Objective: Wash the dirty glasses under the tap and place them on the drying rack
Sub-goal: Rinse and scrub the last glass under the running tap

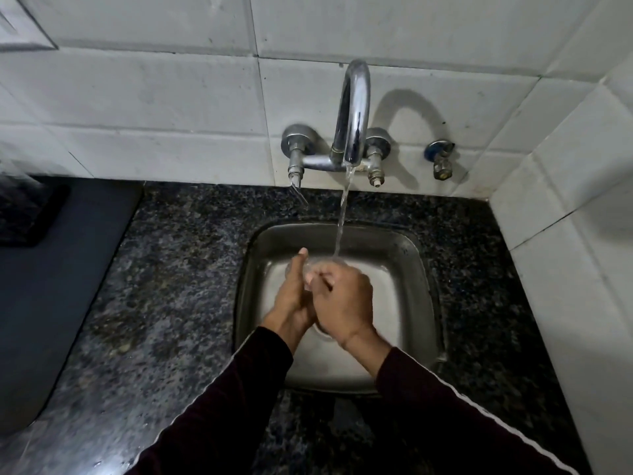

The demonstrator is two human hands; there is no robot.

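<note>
The glass (307, 269), clear and hard to make out, sits between both hands over the steel sink (416, 255), just under the running stream of water (342, 214). The left hand (293, 296) grips it from the left, thumb raised straight up along its side. The right hand (346, 303) curls over it from the right, knuckles up, fingers bent round the rim. Both wrists angle inward and meet, dark sleeves (445, 406) reaching in from below. The chrome tap (354, 108) stands on the tiled wall (171, 97) behind; speckled granite counter (171, 269) surrounds the sink.
</note>
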